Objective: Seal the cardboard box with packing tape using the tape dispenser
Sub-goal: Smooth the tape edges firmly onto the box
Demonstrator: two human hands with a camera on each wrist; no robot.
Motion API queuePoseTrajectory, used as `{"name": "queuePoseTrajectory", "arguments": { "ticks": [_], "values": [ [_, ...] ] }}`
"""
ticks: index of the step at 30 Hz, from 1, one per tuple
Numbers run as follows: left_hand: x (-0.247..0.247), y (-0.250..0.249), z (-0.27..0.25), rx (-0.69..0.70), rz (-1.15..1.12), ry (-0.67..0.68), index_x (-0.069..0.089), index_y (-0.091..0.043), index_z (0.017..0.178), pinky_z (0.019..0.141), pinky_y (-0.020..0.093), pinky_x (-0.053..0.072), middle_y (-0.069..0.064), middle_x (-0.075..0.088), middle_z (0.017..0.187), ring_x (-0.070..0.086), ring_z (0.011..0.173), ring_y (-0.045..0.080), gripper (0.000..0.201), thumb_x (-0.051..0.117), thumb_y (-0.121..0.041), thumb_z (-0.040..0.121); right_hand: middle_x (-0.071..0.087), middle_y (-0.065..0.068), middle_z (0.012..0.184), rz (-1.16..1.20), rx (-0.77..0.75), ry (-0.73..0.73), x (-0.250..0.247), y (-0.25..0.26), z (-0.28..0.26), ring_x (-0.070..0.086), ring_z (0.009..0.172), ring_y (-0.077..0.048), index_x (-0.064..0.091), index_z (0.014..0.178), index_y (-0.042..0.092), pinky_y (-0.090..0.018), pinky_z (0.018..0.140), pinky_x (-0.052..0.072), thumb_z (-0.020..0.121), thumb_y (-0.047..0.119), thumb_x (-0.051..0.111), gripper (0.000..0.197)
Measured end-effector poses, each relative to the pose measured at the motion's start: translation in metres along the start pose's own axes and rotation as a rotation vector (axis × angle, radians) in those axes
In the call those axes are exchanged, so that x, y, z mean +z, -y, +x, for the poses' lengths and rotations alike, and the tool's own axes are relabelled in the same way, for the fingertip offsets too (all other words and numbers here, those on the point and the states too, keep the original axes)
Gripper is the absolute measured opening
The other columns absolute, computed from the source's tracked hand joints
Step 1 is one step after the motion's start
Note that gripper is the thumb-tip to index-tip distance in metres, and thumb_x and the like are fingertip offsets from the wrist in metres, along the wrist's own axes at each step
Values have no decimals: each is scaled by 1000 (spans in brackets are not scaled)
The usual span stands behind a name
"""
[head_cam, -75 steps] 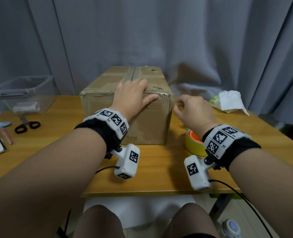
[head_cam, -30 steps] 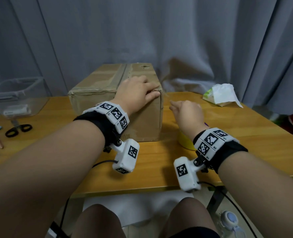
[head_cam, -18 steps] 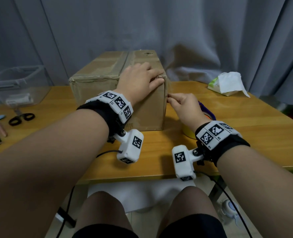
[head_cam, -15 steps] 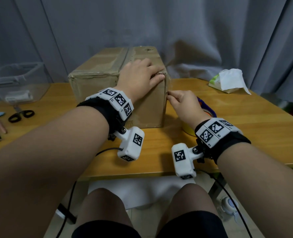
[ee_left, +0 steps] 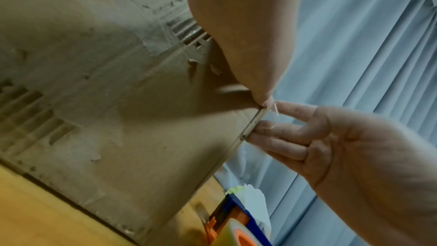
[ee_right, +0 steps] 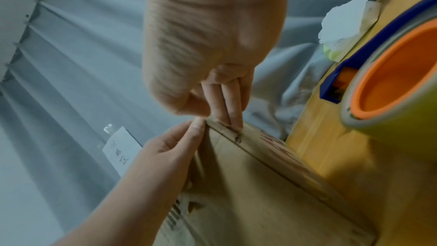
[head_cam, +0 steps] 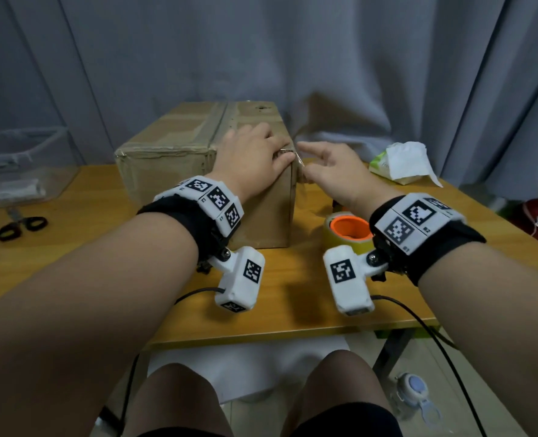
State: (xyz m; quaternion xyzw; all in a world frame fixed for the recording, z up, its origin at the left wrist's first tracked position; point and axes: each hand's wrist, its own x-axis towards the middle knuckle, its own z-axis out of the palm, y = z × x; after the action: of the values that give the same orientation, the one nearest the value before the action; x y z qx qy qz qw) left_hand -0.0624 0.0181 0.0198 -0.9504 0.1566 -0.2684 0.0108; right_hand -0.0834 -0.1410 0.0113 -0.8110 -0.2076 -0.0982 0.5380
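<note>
While flat fingers [ee_left: 279, 130] press, worn cardboard box [head_cam: 173, 159] stands.

Right hand [head_cam: 333, 171] has risen from the box's [head_cam: 173, 159] right side to its top corner, fingers now straightened. Tape dispenser [head_cam: 348, 231], previously hidden behind that wrist, is exposed.

Lighting: soft, even indoor light from above; dim overall, cool cast on the curtain [head_cam: 324, 58].
Shadows: soft ones under the wrist cameras on the table [head_cam: 292, 310]; the left hand [ee_left: 241, 25] casts a broad shadow on the box [ee_left: 94, 100].
Glare: slight sheen on the tape roll [ee_right: 390, 119].
Blur: head view fairly sharp; both wrist views smeared and soft, the near roll out of focus.
Distortion: wide-angle bending, curtain folds fanning at the edges.
</note>
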Motion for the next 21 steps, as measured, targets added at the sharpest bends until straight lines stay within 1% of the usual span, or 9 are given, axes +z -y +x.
{"name": "queuePoseTrajectory", "arguments": {
  "ticks": [2, 3, 4, 7, 10, 12, 17, 19, 21],
  "values": [
    [-2, 1, 1, 3, -1, 15, 54, -32, 130, 92, 39, 33, 5, 54, 115, 47, 114, 29, 45, 36, -53, 94, 61, -4, 96, -56, -3, 52, -5, -2, 1, 61, 76, -3, 41, 139, 6, -7, 70, 49, 85, -14, 46, 58],
    [-5, 4, 1, 14, -9, 30, 52, -32, 131, 93, 39, 33, 6, 54, 116, 48, 114, 29, 45, 36, -53, 94, 62, -5, 100, -121, -17, 78, -8, -2, 2, 62, 76, 1, 39, 140, 10, -9, 70, 50, 83, -16, 44, 62],
    [-8, 7, 1, 38, -22, 52, 51, -32, 132, 94, 39, 34, 7, 55, 118, 48, 114, 30, 46, 35, -52, 95, 64, -6, 99, -202, -50, 103, -11, -1, 3, 63, 77, 1, 41, 138, 13, -14, 72, 51, 81, -16, 45, 63],
    [-18, 20, 2, 135, -70, 120, 51, -20, 133, 95, 38, 38, 10, 58, 127, 51, 117, 29, 44, 35, -41, 98, 69, -2, 88, -525, -182, 147, -18, 3, 9, 65, 87, -17, 50, 121, 23, -34, 80, 52, 81, -6, 47, 50],
    [-19, 31, -3, 125, -20, 111, 43, -12, 138, 103, 37, 33, 10, 50, 139, 45, 128, 26, 48, 34, -39, 99, 67, -3, 94, -827, -283, 192, -19, 7, 18, 63, 88, -25, 54, 110, 27, -39, 76, 51, 88, 7, 51, 30],
    [-15, 30, -9, 81, -1, 101, 35, -14, 143, 105, 35, 30, 9, 45, 144, 40, 132, 25, 51, 32, -40, 99, 67, -5, 96, -960, -312, 213, -18, 11, 23, 61, 90, -26, 58, 107, 28, -37, 75, 48, 89, 17, 55, 21],
    [-4, 26, -12, 43, 5, -3, 40, -15, 140, 99, 34, 34, 5, 49, 141, 47, 127, 23, 50, 32, -42, 99, 69, -3, 89, -1008, -371, 222, -15, 19, 33, 62, 90, -24, 66, 91, 21, -41, 77, 50, 85, 24, 62, 8],
    [-2, 25, -11, 34, 9, -20, 42, -15, 139, 99, 35, 35, 4, 50, 140, 47, 127, 23, 50, 33, -43, 99, 69, -4, 86, -949, -363, 195, -13, 14, 33, 62, 87, -24, 67, 91, 19, -42, 76, 50, 85, 23, 63, 8],
    [-1, 24, -11, 33, 20, -37, 42, -16, 139, 98, 34, 35, 3, 51, 140, 48, 126, 22, 49, 33, -43, 99, 68, -6, 81, -802, -334, 144, -8, 7, 29, 63, 77, -24, 63, 91, 15, -43, 73, 52, 85, 17, 64, 7]
  ]
}}
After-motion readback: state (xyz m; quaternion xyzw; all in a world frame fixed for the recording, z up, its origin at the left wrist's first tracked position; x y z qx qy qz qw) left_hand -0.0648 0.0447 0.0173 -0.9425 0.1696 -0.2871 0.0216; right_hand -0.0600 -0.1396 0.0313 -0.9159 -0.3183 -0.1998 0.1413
